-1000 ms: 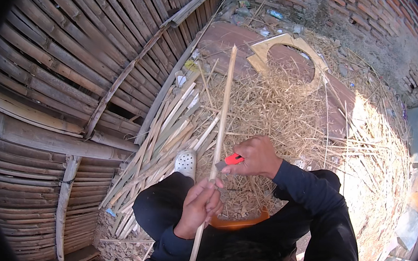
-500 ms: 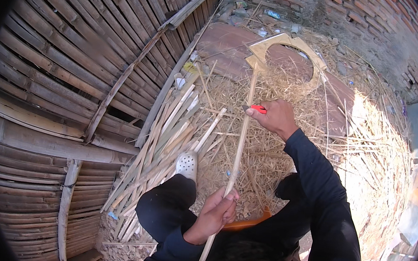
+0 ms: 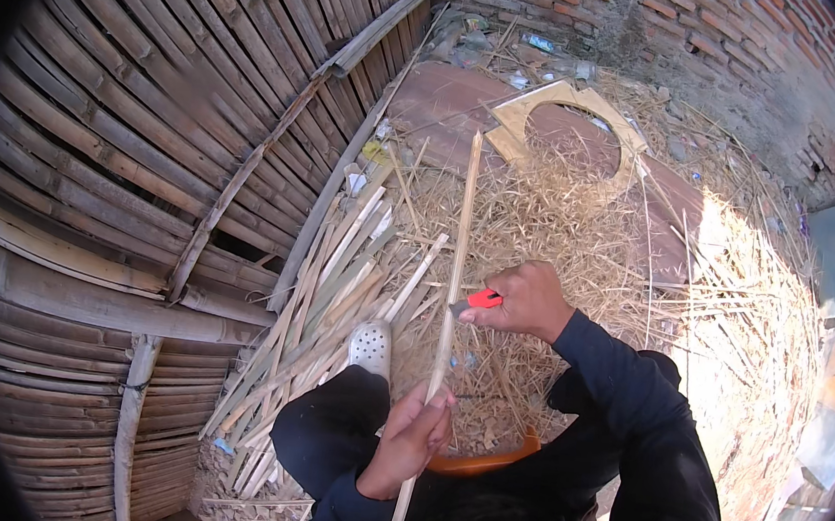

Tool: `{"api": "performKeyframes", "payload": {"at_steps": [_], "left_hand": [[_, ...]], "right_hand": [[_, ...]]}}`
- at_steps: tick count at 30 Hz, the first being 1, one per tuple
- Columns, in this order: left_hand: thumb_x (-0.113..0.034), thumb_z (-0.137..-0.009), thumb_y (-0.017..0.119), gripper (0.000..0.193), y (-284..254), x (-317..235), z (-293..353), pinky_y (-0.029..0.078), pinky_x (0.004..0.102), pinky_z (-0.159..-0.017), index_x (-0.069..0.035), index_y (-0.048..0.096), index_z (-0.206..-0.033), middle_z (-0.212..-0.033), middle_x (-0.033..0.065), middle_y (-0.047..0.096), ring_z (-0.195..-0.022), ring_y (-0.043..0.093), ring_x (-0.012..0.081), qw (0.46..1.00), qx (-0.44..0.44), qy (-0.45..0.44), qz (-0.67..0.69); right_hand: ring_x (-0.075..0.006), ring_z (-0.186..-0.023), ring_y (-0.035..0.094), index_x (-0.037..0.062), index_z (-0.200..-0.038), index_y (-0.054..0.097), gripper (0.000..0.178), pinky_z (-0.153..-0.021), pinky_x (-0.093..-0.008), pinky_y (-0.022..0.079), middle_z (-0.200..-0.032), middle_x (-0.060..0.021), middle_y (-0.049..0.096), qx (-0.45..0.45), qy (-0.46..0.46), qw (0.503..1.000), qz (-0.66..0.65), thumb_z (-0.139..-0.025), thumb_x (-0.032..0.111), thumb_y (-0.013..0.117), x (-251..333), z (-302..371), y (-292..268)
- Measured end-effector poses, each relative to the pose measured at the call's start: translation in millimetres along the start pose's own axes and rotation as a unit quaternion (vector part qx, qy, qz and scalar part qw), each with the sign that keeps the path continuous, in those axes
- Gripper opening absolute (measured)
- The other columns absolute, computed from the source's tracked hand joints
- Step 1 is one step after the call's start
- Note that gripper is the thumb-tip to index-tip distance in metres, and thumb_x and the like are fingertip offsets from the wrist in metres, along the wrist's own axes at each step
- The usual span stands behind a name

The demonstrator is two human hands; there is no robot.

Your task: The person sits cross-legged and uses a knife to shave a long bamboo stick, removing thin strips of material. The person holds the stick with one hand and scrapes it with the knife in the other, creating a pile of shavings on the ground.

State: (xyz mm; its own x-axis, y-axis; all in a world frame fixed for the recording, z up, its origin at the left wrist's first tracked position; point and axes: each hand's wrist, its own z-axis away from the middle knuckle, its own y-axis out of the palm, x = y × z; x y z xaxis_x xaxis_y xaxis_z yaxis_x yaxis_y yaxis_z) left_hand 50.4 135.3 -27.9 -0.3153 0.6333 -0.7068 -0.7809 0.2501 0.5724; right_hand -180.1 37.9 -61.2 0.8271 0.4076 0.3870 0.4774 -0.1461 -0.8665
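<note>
A long, narrow bamboo strip runs from the lower edge of the view up past the middle. My left hand is wrapped round its lower part, near my lap. Higher up, my right hand is closed on a red-handled knife, probably a utility knife. The knife's dark front end lies against the right side of the strip; the cutting edge is too small to make out. The strip's far end points away from me, free of both hands.
Several split bamboo strips lie piled left of my shoe. Shavings cover the ground ahead, beside a board with a round hole. A bamboo wall stands left, a brick wall at the back.
My right hand has drawn the knife down the strip toward my left hand. The strip's far end has swung slightly left, away from the holed board.
</note>
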Motion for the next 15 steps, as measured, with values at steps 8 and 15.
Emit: {"api": "performKeyframes", "payload": {"at_steps": [8,15], "left_hand": [[-0.020,-0.101,0.041,0.015,7.7,14.0,6.7,0.028,0.0220,-0.048,-0.006,0.045,-0.101,-0.060,-0.0026,0.036,-0.050,0.031,0.0058,0.999,0.046,-0.020,-0.015],[-0.019,-0.101,0.043,0.013,13.6,23.0,15.4,0.027,0.0198,-0.048,-0.006,0.044,-0.100,-0.063,-0.0041,0.037,-0.054,0.033,0.0034,0.995,0.071,-0.041,-0.063]], "right_hand": [[-0.0303,-0.051,0.060,0.0111,-0.062,0.069,0.065,-0.050,-0.0416,0.046,-0.052,-0.0119,0.059,-0.002,0.155,0.982,0.110,-0.075,0.073,0.052,-57.7,-24.7,-24.3],[-0.0332,-0.058,0.062,0.0094,-0.066,0.070,0.067,-0.056,-0.0441,0.047,-0.056,-0.0148,0.060,-0.070,0.228,0.962,0.130,-0.079,0.071,0.048,-109.2,-33.2,-30.5]]}}
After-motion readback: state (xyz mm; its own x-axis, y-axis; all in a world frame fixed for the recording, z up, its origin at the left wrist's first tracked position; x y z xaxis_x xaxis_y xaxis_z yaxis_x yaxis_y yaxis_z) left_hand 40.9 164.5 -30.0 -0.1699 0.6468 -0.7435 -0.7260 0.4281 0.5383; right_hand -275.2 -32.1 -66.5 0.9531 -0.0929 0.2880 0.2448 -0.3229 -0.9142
